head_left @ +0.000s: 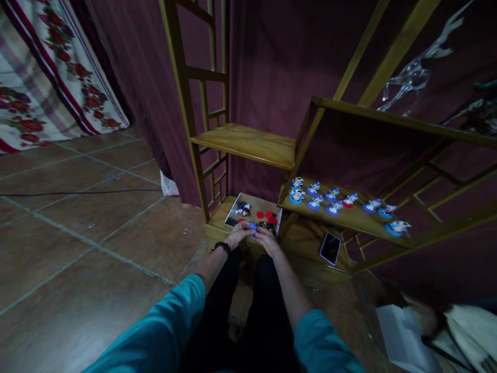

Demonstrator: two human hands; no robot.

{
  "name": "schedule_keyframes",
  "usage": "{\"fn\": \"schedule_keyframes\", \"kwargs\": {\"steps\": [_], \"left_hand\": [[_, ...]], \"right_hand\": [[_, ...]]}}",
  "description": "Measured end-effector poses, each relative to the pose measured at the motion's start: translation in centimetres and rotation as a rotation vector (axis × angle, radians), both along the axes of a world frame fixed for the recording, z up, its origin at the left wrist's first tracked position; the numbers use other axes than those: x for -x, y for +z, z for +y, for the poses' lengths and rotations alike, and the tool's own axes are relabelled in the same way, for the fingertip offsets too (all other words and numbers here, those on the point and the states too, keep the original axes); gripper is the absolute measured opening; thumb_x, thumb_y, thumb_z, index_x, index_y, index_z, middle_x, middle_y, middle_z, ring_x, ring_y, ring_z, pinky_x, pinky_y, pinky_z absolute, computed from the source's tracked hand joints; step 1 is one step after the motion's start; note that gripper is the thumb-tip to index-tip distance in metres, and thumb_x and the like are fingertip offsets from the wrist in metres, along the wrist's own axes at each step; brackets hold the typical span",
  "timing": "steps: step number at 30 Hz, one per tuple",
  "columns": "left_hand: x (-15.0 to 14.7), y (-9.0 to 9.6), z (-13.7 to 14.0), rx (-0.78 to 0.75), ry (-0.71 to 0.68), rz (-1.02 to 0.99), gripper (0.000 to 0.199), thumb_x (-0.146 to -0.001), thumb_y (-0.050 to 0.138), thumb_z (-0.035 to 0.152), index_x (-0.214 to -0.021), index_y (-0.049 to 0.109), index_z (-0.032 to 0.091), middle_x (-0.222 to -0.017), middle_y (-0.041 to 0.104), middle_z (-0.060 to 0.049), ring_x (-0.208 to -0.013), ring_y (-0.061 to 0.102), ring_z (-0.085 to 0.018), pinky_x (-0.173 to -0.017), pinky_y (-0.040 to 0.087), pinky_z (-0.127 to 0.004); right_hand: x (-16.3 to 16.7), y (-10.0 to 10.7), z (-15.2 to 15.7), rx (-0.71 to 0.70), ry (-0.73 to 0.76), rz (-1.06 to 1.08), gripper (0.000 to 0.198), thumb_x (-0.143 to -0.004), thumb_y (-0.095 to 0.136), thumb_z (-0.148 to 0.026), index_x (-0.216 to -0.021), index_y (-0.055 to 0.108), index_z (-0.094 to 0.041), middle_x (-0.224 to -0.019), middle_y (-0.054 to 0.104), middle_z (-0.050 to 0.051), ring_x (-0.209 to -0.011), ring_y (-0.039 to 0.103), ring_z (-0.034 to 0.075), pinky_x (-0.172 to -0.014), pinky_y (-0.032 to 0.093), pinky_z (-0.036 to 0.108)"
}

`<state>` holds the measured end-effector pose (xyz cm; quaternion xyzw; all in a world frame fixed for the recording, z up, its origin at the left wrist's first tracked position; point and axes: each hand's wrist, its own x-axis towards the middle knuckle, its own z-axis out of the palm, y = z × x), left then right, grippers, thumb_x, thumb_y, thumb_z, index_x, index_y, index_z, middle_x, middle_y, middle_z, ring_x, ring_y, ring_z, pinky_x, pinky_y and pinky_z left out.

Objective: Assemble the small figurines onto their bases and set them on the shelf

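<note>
Between my two hands, in front of the low shelf, is a small purple-blue figurine (pixel 253 228). My left hand (pixel 238 234), with a dark band at its wrist, pinches it from the left. From the other side the fingers of my right hand (pixel 266 239) close on it too. Just beyond them stands a shallow cardboard box (pixel 254 199). In it lie red round bases (pixel 260 215), a black-and-white figurine (pixel 244 209) and dark small pieces (pixel 267 226), partly hidden by my hands.
To the right, several figurines on round bases (pixel 315 202) stand on a wooden shelf (pixel 357 220). A phone (pixel 330 248) lies on the board below. An upper shelf (pixel 248 142) juts out over the box. A glass deer ornament (pixel 419 72) stands higher up. A white box (pixel 404 336) is on the floor.
</note>
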<state>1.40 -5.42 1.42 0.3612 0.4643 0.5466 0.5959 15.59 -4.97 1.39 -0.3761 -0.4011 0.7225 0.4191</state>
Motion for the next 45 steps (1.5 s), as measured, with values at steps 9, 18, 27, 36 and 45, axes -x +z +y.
{"fn": "schedule_keyframes", "kwargs": {"steps": [9, 18, 27, 36, 45], "left_hand": [[0.0, -1.4, 0.7, -0.067, 0.05, 0.055, 0.039, -0.04, 0.082, 0.017, -0.068, 0.054, 0.015, -0.063, 0.058, 0.004, -0.059, 0.053, -0.008, -0.06, 0.04, -0.022], [-0.1, -1.4, 0.7, -0.063, 0.005, 0.058, 0.036, -0.043, 0.081, 0.018, -0.07, 0.058, 0.014, -0.067, 0.061, 0.002, -0.063, 0.055, -0.01, -0.063, 0.041, -0.022], [-0.1, -1.2, 0.7, -0.02, -0.074, 0.048, 0.039, -0.046, 0.081, 0.023, -0.081, 0.067, 0.012, -0.072, 0.065, -0.003, -0.066, 0.057, -0.012, -0.065, 0.043, -0.024], [-0.4, -1.1, 0.8, -0.012, -0.048, -0.04, 0.041, -0.047, 0.081, 0.023, -0.085, 0.069, 0.014, -0.076, 0.067, -0.005, -0.067, 0.058, -0.013, -0.065, 0.043, -0.024], [-0.1, -0.8, 0.8, 0.057, -0.063, -0.107, 0.038, -0.052, 0.079, 0.021, -0.088, 0.069, 0.014, -0.08, 0.068, -0.006, -0.064, 0.058, -0.011, -0.059, 0.043, -0.021]], "right_hand": [[0.0, -1.1, 0.3, -0.001, 0.037, 0.016, 0.037, -0.056, 0.072, -0.018, -0.093, 0.065, -0.02, -0.098, 0.068, 0.003, -0.092, 0.063, 0.02, -0.09, 0.046, 0.04], [0.1, -0.8, 0.1, 0.004, 0.026, 0.008, 0.039, -0.055, 0.071, -0.015, -0.094, 0.065, -0.021, -0.096, 0.069, 0.003, -0.093, 0.063, 0.021, -0.089, 0.047, 0.04], [-0.1, -0.7, 0.3, -0.003, 0.034, 0.014, 0.037, -0.057, 0.07, -0.013, -0.092, 0.064, -0.019, -0.097, 0.069, 0.004, -0.093, 0.064, 0.021, -0.091, 0.046, 0.042], [0.1, -1.9, 1.0, -0.05, -0.04, 0.072, 0.032, -0.056, 0.067, -0.011, -0.086, 0.062, -0.02, -0.093, 0.068, 0.002, -0.09, 0.064, 0.019, -0.088, 0.048, 0.04], [0.6, -2.5, 1.0, -0.023, -0.235, 0.084, 0.028, -0.054, 0.072, -0.018, -0.077, 0.057, -0.019, -0.08, 0.065, 0.0, -0.077, 0.064, 0.016, -0.083, 0.05, 0.039]]}}
